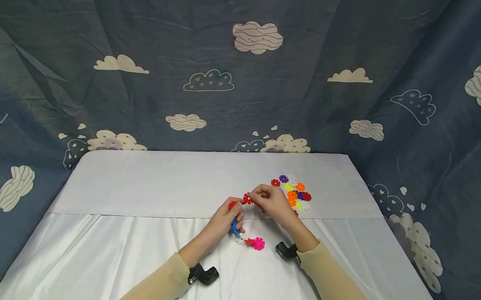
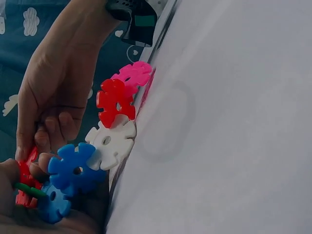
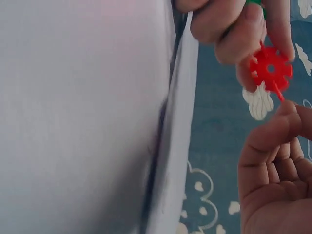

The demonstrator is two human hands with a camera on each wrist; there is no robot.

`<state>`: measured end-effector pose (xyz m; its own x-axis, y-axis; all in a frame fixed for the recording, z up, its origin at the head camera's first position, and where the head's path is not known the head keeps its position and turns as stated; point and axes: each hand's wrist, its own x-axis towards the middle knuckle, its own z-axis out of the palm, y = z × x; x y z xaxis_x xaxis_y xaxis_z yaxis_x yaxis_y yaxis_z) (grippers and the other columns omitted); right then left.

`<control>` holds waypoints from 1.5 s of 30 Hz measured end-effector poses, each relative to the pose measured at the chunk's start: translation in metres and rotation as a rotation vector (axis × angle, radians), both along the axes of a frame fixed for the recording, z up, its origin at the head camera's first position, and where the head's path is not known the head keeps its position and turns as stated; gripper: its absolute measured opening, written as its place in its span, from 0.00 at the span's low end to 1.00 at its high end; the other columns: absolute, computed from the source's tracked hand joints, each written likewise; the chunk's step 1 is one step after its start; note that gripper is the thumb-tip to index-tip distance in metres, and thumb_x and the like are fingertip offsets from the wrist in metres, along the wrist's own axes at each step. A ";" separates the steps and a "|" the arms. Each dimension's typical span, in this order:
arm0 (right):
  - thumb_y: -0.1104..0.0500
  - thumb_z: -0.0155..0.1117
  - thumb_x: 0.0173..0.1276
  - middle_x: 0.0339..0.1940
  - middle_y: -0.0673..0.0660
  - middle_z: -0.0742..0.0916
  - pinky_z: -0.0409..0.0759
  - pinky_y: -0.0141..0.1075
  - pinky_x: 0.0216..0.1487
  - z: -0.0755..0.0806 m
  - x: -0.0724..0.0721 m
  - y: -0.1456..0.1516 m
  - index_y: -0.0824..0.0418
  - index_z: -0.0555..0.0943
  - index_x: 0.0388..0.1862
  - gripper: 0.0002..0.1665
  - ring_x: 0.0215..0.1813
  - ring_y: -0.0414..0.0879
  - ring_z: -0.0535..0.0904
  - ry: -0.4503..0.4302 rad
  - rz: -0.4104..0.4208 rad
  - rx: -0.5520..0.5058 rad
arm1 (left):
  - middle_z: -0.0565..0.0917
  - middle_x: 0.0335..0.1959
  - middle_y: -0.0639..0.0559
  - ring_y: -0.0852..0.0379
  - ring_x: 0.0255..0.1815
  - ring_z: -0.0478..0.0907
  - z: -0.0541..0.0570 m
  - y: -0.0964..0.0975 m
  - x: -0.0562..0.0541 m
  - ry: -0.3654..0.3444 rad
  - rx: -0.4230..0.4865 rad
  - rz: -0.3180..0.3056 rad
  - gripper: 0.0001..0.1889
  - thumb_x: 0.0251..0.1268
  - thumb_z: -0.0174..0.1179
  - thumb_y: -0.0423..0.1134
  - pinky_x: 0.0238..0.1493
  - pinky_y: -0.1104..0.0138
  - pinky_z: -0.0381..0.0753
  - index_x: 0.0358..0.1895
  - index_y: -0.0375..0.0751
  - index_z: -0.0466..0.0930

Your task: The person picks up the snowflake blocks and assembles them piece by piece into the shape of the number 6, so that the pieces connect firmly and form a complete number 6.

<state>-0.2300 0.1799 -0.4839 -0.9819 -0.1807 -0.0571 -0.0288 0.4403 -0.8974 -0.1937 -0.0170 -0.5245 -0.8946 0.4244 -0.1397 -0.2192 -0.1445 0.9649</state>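
My left hand (image 1: 223, 218) grips a chain of notched plastic flower discs near its upper end. Below the fingers hang blue discs (image 2: 73, 168), a white disc (image 2: 112, 148), a red disc (image 2: 109, 100) and a pink disc (image 2: 139, 73). A green disc (image 2: 30, 190), seen edge-on, sits by the left fingers. Beyond them, a red disc (image 3: 280, 66) faces the right wrist camera. Thumb and finger of my right hand (image 1: 272, 203) pinch a thin red disc (image 3: 279, 91), edge-on, at that red disc's rim. The left palm is mostly hidden.
Loose discs in several colours, among them an orange disc (image 1: 292, 195) and a purple disc (image 1: 283, 178), lie right of my right hand on the white-covered table (image 1: 142, 181). A dark cloud-print curtain (image 1: 210, 108) hangs behind. Black wrist cameras (image 1: 207, 275) sit on both wrists.
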 end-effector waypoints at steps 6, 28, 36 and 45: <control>0.52 0.69 0.77 0.23 0.53 0.81 0.73 0.29 0.25 -0.004 0.003 -0.002 0.58 0.88 0.42 0.10 0.22 0.45 0.73 -0.005 -0.017 0.006 | 0.74 0.35 0.52 0.60 0.31 0.76 0.000 0.001 0.000 0.015 -0.022 -0.015 0.19 0.90 0.44 0.45 0.42 0.66 0.88 0.67 0.33 0.65; 0.50 0.69 0.77 0.38 0.60 0.87 0.75 0.34 0.26 -0.004 -0.029 0.069 0.59 0.87 0.59 0.19 0.27 0.46 0.77 0.062 -0.116 0.376 | 0.76 0.30 0.54 0.59 0.24 0.68 0.000 -0.004 -0.001 -0.063 0.016 0.151 0.19 0.82 0.59 0.49 0.26 0.71 0.77 0.64 0.40 0.75; 0.47 0.76 0.69 0.37 0.57 0.84 0.69 0.33 0.27 -0.010 -0.031 0.066 0.51 0.86 0.66 0.28 0.31 0.48 0.73 0.020 0.021 0.517 | 0.75 0.30 0.54 0.59 0.24 0.67 0.000 -0.007 -0.001 -0.070 0.045 0.152 0.19 0.83 0.59 0.48 0.26 0.70 0.75 0.65 0.41 0.74; 0.46 0.79 0.67 0.31 0.52 0.84 0.74 0.34 0.34 -0.023 -0.028 0.039 0.51 0.90 0.53 0.19 0.33 0.46 0.76 0.121 -0.021 0.655 | 0.75 0.30 0.55 0.59 0.23 0.67 0.000 -0.005 -0.001 -0.078 0.063 0.143 0.17 0.83 0.58 0.48 0.25 0.70 0.75 0.63 0.41 0.75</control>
